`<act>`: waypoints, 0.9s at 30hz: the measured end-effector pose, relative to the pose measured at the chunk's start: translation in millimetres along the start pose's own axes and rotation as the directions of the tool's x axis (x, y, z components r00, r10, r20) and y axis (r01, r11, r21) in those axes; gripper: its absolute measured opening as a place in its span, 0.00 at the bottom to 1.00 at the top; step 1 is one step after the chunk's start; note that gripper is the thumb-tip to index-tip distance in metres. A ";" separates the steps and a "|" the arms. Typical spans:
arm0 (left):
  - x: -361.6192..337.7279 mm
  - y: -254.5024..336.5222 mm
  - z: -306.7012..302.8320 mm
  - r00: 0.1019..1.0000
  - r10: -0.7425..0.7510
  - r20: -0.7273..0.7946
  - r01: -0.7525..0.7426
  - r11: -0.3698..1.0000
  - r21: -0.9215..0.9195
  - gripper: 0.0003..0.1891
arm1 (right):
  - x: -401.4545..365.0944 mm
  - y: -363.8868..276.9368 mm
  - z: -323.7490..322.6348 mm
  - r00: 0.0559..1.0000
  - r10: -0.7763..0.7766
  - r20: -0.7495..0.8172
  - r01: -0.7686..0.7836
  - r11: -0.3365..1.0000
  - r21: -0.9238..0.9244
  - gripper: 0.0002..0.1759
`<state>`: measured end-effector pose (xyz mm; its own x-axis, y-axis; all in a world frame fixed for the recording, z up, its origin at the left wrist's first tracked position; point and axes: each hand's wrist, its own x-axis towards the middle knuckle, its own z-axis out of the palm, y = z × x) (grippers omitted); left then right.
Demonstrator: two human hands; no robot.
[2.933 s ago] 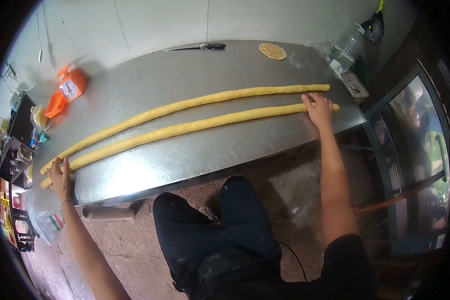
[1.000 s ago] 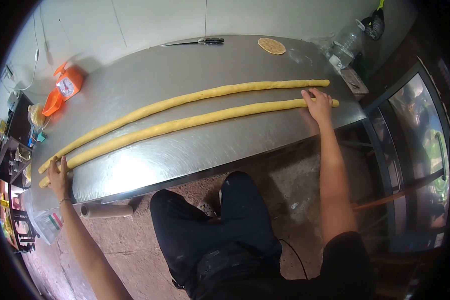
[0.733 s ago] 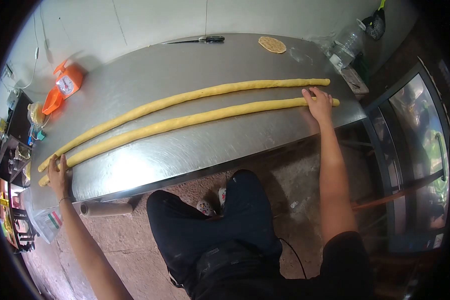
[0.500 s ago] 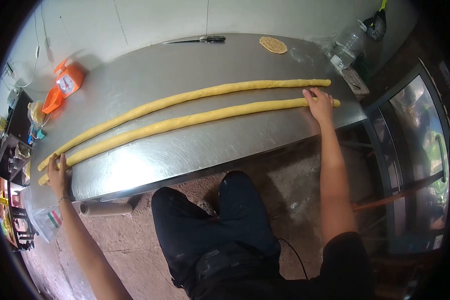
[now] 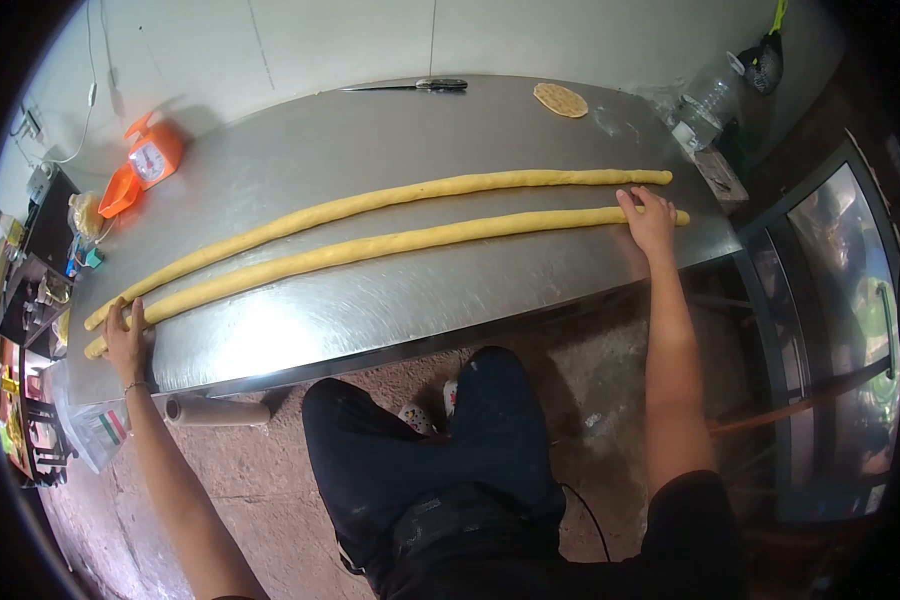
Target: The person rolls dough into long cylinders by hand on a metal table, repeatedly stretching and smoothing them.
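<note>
Two long yellow dough ropes lie side by side across the metal table (image 5: 450, 130), the far rope (image 5: 390, 196) behind the near rope (image 5: 390, 243). My left hand (image 5: 125, 342) rests over the near rope close to its left end, fingertips reaching toward the far rope. Near the other end, my right hand (image 5: 652, 222) lies on the near rope with its fingers apart, and a short bit of dough sticks out beyond it. Neither hand is wrapped around the dough.
Along the back are a knife (image 5: 440, 86) and a flat round piece (image 5: 561, 100). An orange scale (image 5: 155, 158) stands at the left, a clear plastic jug (image 5: 708, 100) at the right. A roll (image 5: 215, 412) is below the front edge.
The whole view has shifted slightly, so the table appears a little lower and further right. Both hands remain on the near rope, the left a little further from its left end.
</note>
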<state>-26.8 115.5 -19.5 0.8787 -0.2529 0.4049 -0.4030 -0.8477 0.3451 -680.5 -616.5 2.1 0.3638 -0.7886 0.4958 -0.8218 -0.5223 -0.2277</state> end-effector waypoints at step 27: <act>-67.0 312.8 48.6 0.894 0.446 0.046 -0.419 0.866 -0.272 0.56 | -25.8 -231.4 56.4 0.848 -0.529 0.027 0.528 0.848 0.036 0.38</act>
<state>-199.3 -155.4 20.1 0.6171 -0.6260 0.4767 -0.7868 -0.5014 0.3600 -475.0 -493.6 -5.2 0.7550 -0.4011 0.5187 -0.4892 -0.8714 0.0383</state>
